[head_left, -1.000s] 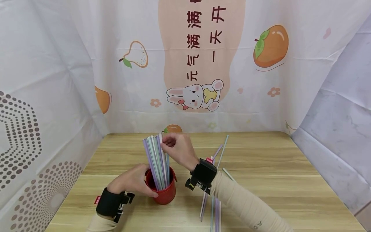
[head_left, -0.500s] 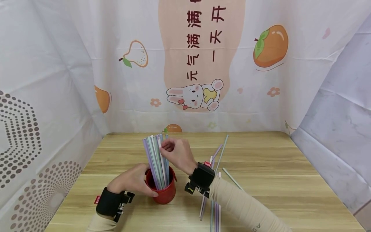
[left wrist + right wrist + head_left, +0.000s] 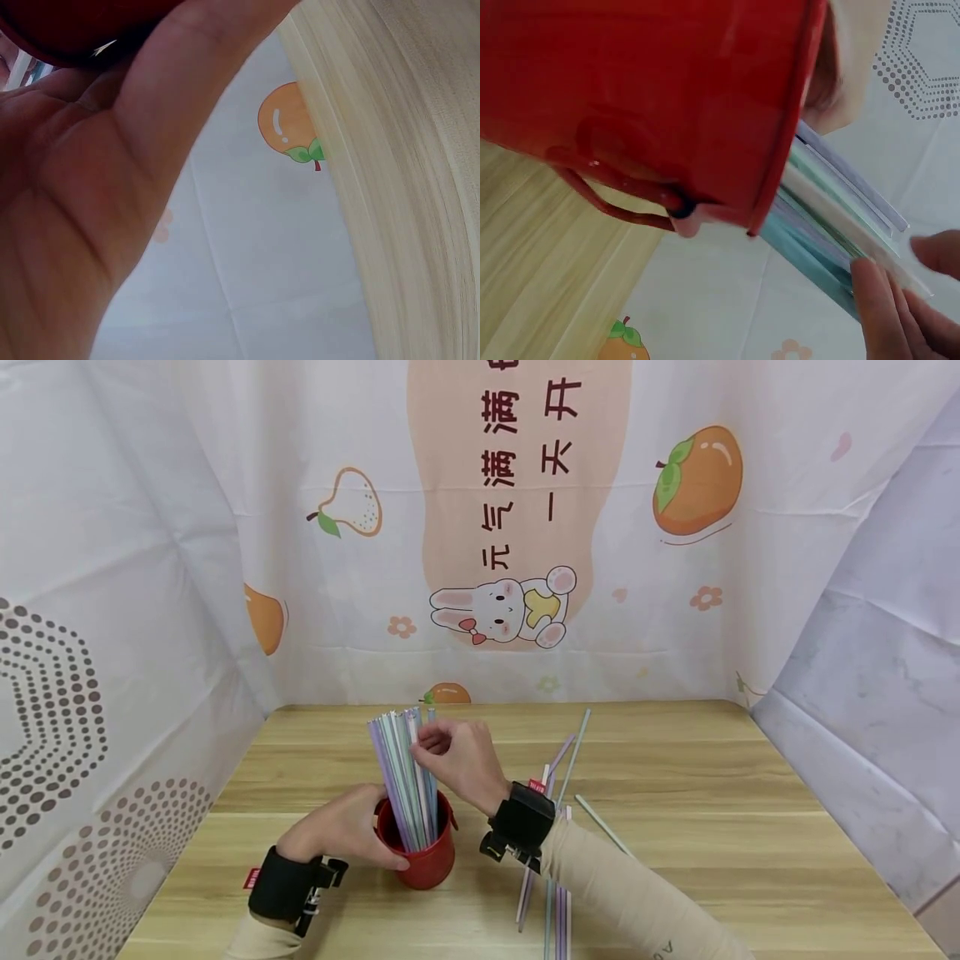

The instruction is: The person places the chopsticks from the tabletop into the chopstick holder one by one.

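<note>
A red metal bucket [image 3: 424, 870] stands on the wooden table, holding a bundle of thin pastel straws [image 3: 403, 777] that leans left at the top. My left hand [image 3: 345, 827] grips the bucket's left side, thumb on the near wall, other fingers hidden behind it. In the right wrist view, a white straw [image 3: 855, 225] runs from the bucket between the thumb and fingers of my right hand [image 3: 907, 300]. The thumb stands apart from that straw, while a fingertip appears to touch it. The head view shows my right hand beside the upper ends of the bundle.
Several loose straws [image 3: 573, 760] lie crossed on the table [image 3: 712, 827] right of the bucket, partly beneath my right forearm. One more straw [image 3: 603, 822] lies slanted beyond them. A printed curtain [image 3: 360, 610] hangs behind the table's far edge.
My right hand has shifted slightly down and left, and a pale straw that stood higher is now level with the bundle. My left hand keeps its grip on the bucket.
</note>
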